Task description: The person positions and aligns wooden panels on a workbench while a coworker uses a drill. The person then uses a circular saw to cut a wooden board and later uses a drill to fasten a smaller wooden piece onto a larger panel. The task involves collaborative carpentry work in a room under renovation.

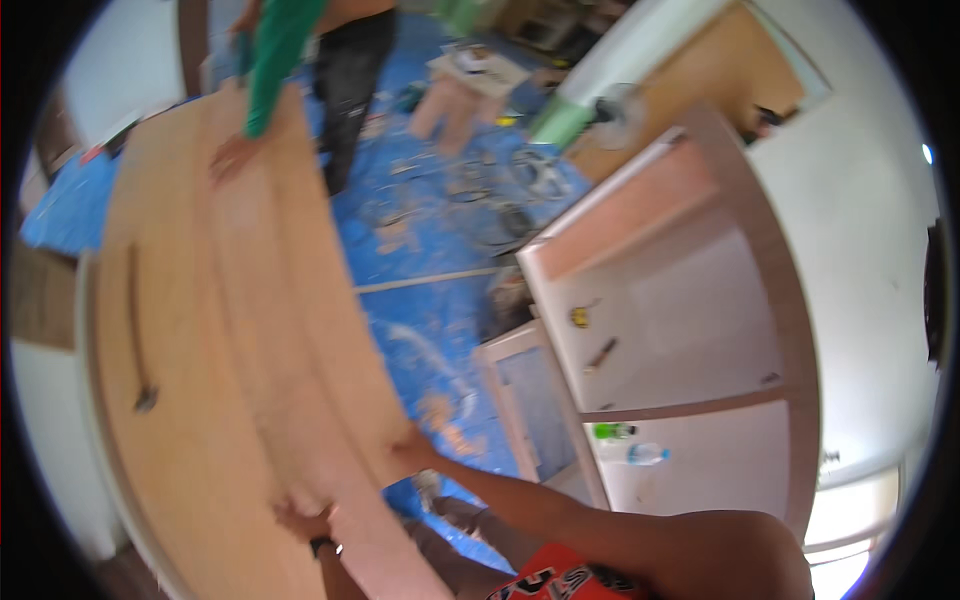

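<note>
A long, narrow pinkish wood strip (245,225) lies lengthwise over a wide light plywood sheet (165,290). My left hand (303,518), with a dark band at its wrist, rests on the strip near its close end, fingers spread. At the plywood's right edge, my right hand (408,452) is closed around the border; its fingers are partly blurred. Across the board at the far end, a co-worker's hand (235,158) in a green sleeve presses flat on the strip. That person's other hand is by a blurred tool (240,52) at the board's far end.
A long-handled tool with a dark head (146,398) lies on the plywood's left side. Blue sheeting (410,335) with scraps and cables covers the floor. To the right stands an open cabinet frame (800,330) holding a yellow tape measure (579,317) and a plastic bottle (648,455).
</note>
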